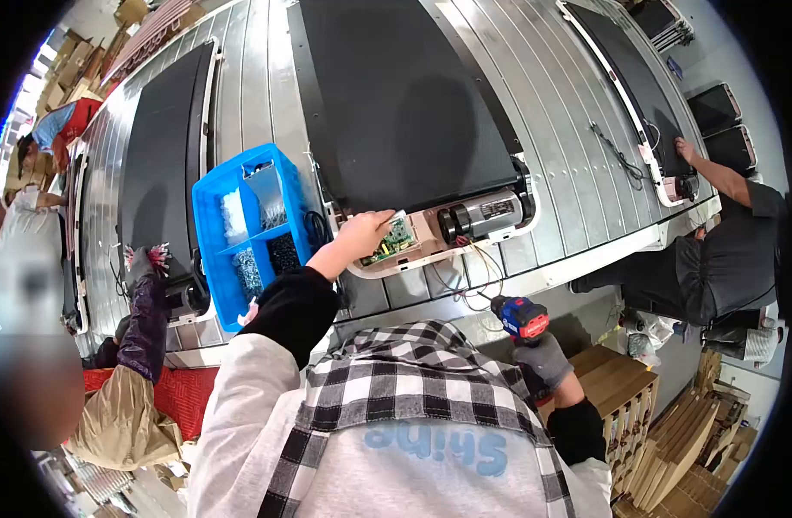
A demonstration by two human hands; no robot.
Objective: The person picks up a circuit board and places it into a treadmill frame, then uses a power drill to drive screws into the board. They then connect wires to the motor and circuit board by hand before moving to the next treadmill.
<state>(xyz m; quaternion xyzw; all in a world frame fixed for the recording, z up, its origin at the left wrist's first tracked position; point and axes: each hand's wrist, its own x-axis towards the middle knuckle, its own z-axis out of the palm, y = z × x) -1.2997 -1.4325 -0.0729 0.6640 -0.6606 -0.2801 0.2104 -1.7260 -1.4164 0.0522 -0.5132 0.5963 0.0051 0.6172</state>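
Note:
My bare left hand point(361, 238) is over a green circuit board point(397, 235) in the front housing of a treadmill base point(387, 104). Its fingers are bent round the board's upper edge, beside a small white part; the thumb is hidden. Right of the board, a silver cylindrical motor point(489, 214) sits in the same housing, with loose wires point(473, 268) hanging over the bench edge. My right hand point(544, 363), in a grey glove, grips a blue and red cordless driver point(520, 318) in front of the bench.
A blue divided bin point(208, 216) of screws and small parts stands left of my left hand. More treadmill bases point(167, 129) lie along the slatted metal bench point(560, 173). Co-workers stand on both sides; one hand point(685, 150) touches the right base. Cardboard point(681, 440) is stacked lower right.

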